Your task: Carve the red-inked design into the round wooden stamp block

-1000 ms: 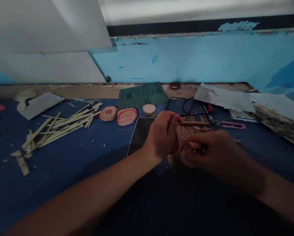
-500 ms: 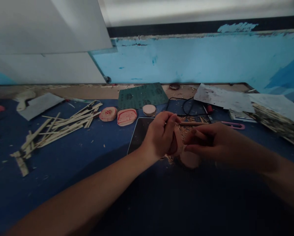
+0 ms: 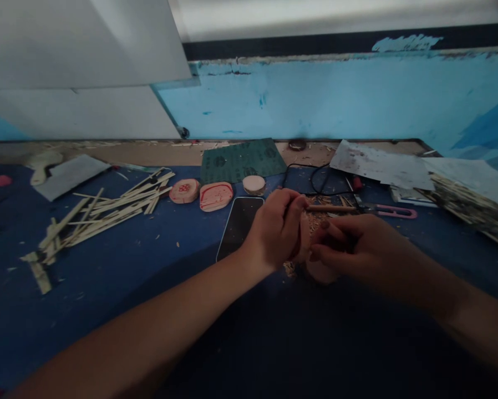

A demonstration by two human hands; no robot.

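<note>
My left hand is closed around a pale wooden piece, most of it hidden behind the fingers. Close on its right, my right hand has thumb and fingers bent together against that piece's edge; whatever they pinch is hidden. Under the right fingertips a round wood slice lies on the dark blue tabletop. Curly wood shavings are scattered behind and between the hands. A thin brown rod lies just beyond them.
A phone lies left of my left hand. Behind it are two red-marked wood slices, a plain slice and green sandpaper. Wooden sticks spread leftward. Pink-handled scissors, a black cable and papers sit right.
My left hand has turned and shifted slightly right, covering more of the wooden piece. My right hand stays beside it, fingers still bent. The view has shifted a little.
</note>
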